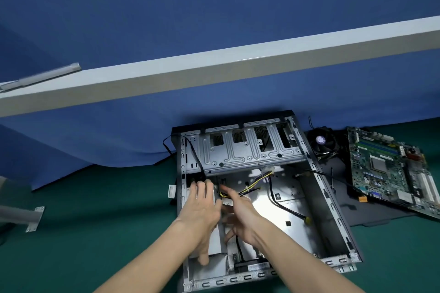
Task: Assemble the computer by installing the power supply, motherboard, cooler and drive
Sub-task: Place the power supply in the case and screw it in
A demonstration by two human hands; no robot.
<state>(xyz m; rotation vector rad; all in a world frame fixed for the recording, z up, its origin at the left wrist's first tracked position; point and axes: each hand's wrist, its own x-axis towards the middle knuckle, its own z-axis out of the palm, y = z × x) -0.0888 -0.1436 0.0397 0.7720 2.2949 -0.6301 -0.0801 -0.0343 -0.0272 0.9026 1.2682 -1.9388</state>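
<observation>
The left hand (pixel 202 207) lies flat, fingers straight, on the power supply (pixel 216 244) in the near left corner of the open case (pixel 333 197). The right hand (pixel 242 214), fingers spread apart, holds nothing beside the yellow-black cable bundle (pixel 252 188). The white label (pixel 171 191) on the case's left edge is illegible. The motherboard (pixel 385 166) and cooler (pixel 321 141) lie outside, to the right. The right half of the case interior is open.
</observation>
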